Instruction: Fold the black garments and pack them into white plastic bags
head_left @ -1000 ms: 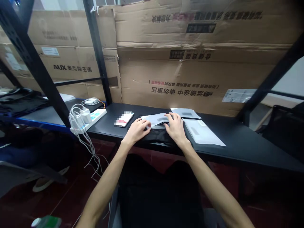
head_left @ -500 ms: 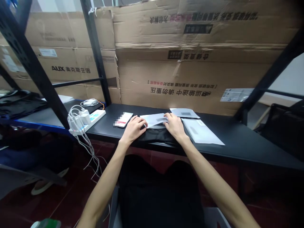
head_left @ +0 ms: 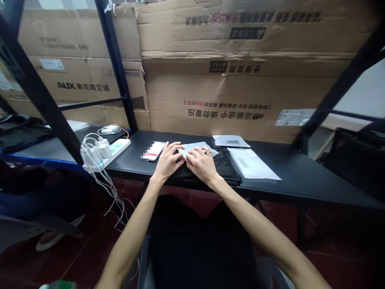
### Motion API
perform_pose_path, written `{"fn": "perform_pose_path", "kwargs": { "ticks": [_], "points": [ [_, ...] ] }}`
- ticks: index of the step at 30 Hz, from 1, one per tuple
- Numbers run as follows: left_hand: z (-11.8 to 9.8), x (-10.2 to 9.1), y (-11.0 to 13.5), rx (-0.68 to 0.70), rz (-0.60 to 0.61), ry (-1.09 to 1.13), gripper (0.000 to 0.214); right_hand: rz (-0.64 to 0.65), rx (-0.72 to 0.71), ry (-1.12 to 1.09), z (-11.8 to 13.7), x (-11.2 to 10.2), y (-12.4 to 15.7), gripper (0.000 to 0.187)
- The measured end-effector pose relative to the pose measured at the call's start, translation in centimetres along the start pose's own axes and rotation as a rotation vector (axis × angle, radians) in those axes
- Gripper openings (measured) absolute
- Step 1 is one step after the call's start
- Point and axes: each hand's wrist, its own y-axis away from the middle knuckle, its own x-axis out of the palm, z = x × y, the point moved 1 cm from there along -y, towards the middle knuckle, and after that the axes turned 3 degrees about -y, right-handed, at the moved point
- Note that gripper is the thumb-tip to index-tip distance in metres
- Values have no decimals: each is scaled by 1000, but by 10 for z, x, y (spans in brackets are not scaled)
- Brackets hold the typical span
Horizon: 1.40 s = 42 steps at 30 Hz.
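Observation:
A pale, flat sheet that looks like a frosted plastic bag (head_left: 192, 147) lies in front of me, over black cloth (head_left: 225, 164). At its near left corner, the thumb and forefinger of my left hand (head_left: 168, 162) are pinched together, the other fingers raised. My right hand (head_left: 202, 165) is right beside it, fingers curled over the sheet and fingertips closed on the same near edge. The two thumbs almost touch. My hands hide the exact grip and part of the sheet.
A phone (head_left: 157, 151) lies left of my hands. Beyond it is a power strip (head_left: 117, 149) with chargers and dangling white cables (head_left: 112, 192). More pale flat bags (head_left: 255, 166) and another pale sheet (head_left: 230, 141) lie to the right. Cardboard (head_left: 240, 88) stands behind the black table (head_left: 303, 176).
My right hand has moved left from the sheet's right side to beside my left hand. More black cloth shows on the right. The view has shifted slightly.

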Motion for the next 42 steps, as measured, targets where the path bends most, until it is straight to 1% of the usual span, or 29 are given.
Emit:
{"fn": "perform_pose_path", "kwargs": {
  "ticks": [3,5,11,13,15,20,23,25,28,30,33,36,38,40,42],
  "points": [
    [1,0,-1,-16,-3,3,12,8,-55,196,-13,-5,2,19],
    [2,-1,0,-21,-5,10,12,12,-45,259,-30,-11,6,18],
    [6,-5,1,-58,-29,52,13,44,89,362,-94,-36,26,19],
    [6,-5,1,-60,-35,62,13,43,122,381,-108,-43,32,18],
    [5,-4,1,-56,-33,70,13,50,140,392,-116,-47,36,18],
    [5,-4,1,-76,-49,91,14,98,163,385,-114,-46,37,23],
    [7,-4,1,-68,-75,113,13,116,175,353,-105,-44,33,26],
    [7,-4,1,-63,-75,121,12,127,165,322,-95,-42,28,34],
    [6,-4,0,-63,-75,133,11,165,93,256,-77,-33,15,51],
    [6,-4,0,-59,-89,147,10,192,45,213,-65,-23,5,56],
    [6,-3,0,-57,-101,157,9,232,19,167,-55,-9,-8,59],
    [7,-2,0,-70,-106,152,5,252,30,114,-54,1,-14,55],
    [6,-2,-1,-82,-121,156,4,230,54,74,-58,0,-14,55],
    [4,-2,-1,-92,-129,173,12,188,85,39,-63,-6,-14,58],
    [3,-2,-1,-100,-117,195,19,136,113,23,-72,-18,-15,61]
  ]
}}
